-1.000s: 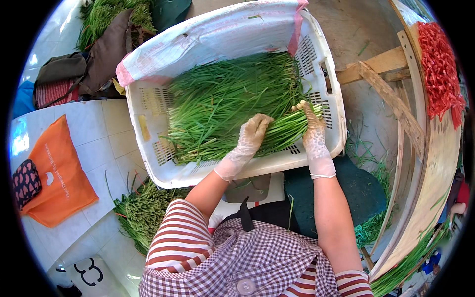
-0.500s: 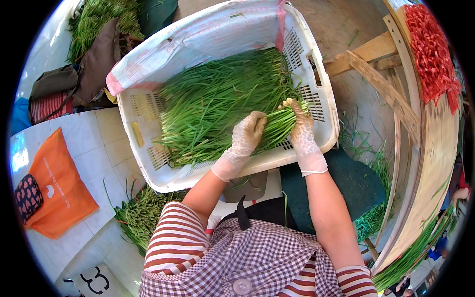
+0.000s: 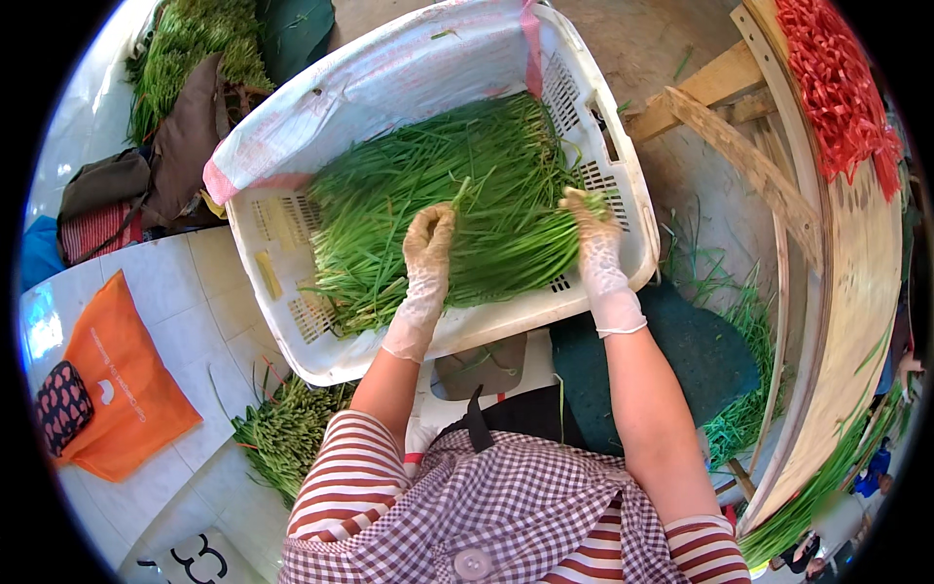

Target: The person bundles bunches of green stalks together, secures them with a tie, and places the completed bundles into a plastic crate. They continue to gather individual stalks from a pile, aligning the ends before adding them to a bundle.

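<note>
My right hand (image 3: 596, 229), in a stained, whitish glove, is closed around the cut ends of a bunch of green garlic chives (image 3: 545, 248) at the right side of a white plastic crate (image 3: 486, 333). The leaves of that bunch trail leftward over the pile of chives (image 3: 389, 204) in the crate. Over the crate's front part is my left hand (image 3: 428, 238), gloved the same way, fingers curled in a pinch. A thin green stalk (image 3: 461, 192) sticks out at its fingertips. Motion slightly blurs the leaves between the hands.
A whitish woven sack (image 3: 360, 107) lines the crate's back. On the right are wooden planks (image 3: 739, 161) and red ties (image 3: 837, 78). Bundled stalks (image 3: 292, 419) lie at lower left, near an orange bag (image 3: 126, 380). A dark green cloth (image 3: 652, 360) hangs beside my right forearm.
My left hand has moved left, away from the bunch, with a stalk now at its fingertips. My right hand keeps the chives near the same spot. The view has shifted slightly.
</note>
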`<state>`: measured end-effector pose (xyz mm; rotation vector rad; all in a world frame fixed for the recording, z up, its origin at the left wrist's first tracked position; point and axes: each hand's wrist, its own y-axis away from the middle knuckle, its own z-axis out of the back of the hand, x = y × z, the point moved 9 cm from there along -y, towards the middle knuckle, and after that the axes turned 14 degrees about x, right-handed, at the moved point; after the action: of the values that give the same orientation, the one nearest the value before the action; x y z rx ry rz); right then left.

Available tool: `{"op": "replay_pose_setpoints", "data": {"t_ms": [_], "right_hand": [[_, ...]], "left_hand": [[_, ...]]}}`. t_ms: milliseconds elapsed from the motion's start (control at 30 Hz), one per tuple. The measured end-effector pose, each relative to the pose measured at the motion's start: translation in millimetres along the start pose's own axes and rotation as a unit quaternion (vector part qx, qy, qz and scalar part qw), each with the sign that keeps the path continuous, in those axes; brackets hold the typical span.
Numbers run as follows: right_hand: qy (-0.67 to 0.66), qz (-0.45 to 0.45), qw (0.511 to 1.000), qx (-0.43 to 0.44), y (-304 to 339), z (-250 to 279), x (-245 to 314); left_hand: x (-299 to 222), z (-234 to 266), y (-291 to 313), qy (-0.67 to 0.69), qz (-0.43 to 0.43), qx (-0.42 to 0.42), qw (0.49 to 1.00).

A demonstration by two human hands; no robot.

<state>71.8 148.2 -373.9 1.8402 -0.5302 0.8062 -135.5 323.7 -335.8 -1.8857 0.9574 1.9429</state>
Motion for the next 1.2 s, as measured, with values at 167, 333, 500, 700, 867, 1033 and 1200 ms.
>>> {"op": "replay_pose_setpoints", "data": {"t_ms": [167, 333, 500, 700, 867, 1033, 1200], "right_hand": [[-0.043, 0.0, 0.93, 0.366, 58.8, -105.2, -3.7], [0.196, 0.36, 0.716, 0.564, 156.5, -162.0, 47.5], [0.094, -0.17, 0.704, 0.683, 172.0, -153.7, -19.9], [0.281, -0.097, 0.861, 0.414, 106.8, -119.7, -1.7], [0.284, -0.138, 0.87, 0.38, 77.2, -92.0, -26.6], [0.056, -0.087, 0.986, 0.134, 28.4, -37.4, -3.3], [0.232, -0.004, 0.973, -0.011, 16.5, -1.5, 39.5]], "left_hand": [[-62.8, -45.1, 25.4, -0.253, -0.173, 0.128, 0.943], [-34.1, -3.0, 30.9, 0.303, -0.06, 0.185, 0.933], [-10.1, 3.9, -5.2, -0.046, 0.073, 0.144, 0.986], [113.1, -102.3, -29.5, -0.123, -0.006, 0.33, 0.936], [136.9, -123.9, -50.4, -0.127, 0.048, 0.312, 0.94], [139.2, -77.0, -58.8, -0.064, 0.159, 0.173, 0.97], [90.4, -62.0, -47.5, -0.249, 0.063, 0.17, 0.951]]}}
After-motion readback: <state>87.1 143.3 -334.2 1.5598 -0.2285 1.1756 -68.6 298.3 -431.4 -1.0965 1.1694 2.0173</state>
